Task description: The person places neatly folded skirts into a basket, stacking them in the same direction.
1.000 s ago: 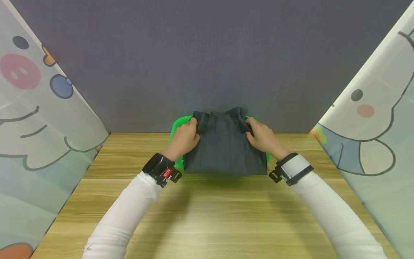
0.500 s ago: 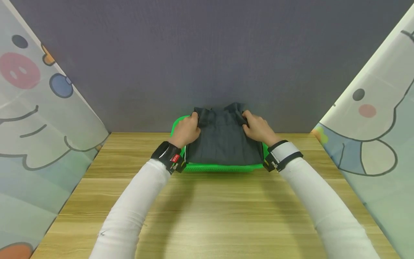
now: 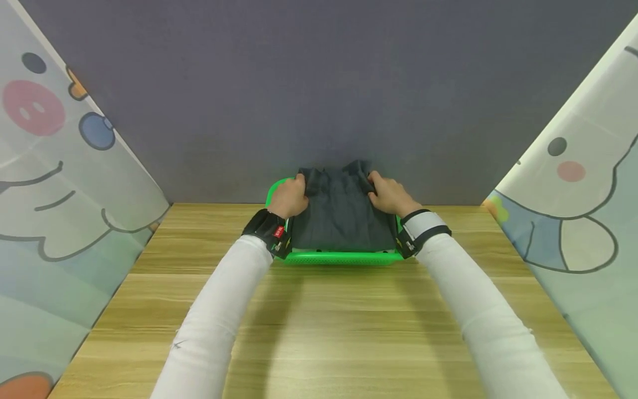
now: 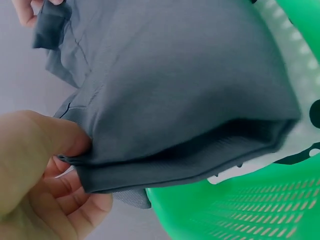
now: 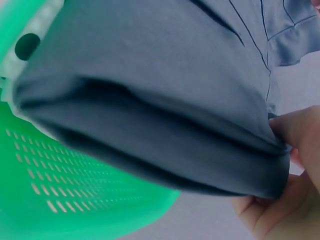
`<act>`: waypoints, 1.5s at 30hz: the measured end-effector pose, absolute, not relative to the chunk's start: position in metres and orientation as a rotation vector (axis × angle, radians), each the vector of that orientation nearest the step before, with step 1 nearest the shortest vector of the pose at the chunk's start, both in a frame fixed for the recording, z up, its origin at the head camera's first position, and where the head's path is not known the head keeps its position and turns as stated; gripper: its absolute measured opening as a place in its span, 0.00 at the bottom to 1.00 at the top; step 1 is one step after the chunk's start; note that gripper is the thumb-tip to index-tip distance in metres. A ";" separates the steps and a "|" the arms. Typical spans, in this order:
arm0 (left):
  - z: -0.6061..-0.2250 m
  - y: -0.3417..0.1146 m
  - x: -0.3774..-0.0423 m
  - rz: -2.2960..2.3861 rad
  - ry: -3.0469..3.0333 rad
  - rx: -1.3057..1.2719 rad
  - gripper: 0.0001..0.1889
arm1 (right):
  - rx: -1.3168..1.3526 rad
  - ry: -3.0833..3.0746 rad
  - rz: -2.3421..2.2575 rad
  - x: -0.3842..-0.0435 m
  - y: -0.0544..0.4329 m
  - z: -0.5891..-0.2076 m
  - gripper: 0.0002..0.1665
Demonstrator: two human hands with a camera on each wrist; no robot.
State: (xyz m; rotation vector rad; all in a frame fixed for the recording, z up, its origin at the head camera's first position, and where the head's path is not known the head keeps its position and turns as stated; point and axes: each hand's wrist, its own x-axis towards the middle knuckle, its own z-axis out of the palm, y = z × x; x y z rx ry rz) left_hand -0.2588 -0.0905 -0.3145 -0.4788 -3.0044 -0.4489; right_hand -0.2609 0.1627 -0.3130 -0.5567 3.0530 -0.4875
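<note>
A folded dark grey garment, its exact kind unclear, lies over and partly within a green plastic basket in the head view. My left hand pinches its far left corner between thumb and fingers. At the far right corner, my right hand pinches it too. The left wrist view shows the left thumb on top of the layered cloth edge; the right wrist view shows the same of the right thumb. Beneath the garment, a white cloth with black spots shows inside the basket.
The basket stands on a wood-grain table against a dark grey back wall. Cartoon-printed panels rise at the left and right. The basket's perforated side shows below the garment.
Both hands have drawn slightly inward, and the garment's near edge has moved away from me, down behind the basket's front rim. That rim, covered earlier, now shows. Both hands keep their grip.
</note>
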 end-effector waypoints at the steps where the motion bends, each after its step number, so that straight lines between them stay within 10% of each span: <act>1: -0.315 -0.090 -0.260 -0.446 -3.017 -0.473 0.18 | -0.554 3.043 -0.480 -0.262 0.162 -0.314 0.24; 32: -0.334 -0.089 -0.270 -0.316 -3.224 -0.282 0.32 | -0.442 2.951 -0.409 -0.265 0.169 -0.344 0.25; 45: -0.332 -0.089 -0.270 -0.181 -3.260 -0.337 0.15 | -0.394 2.824 -0.260 -0.262 0.175 -0.346 0.34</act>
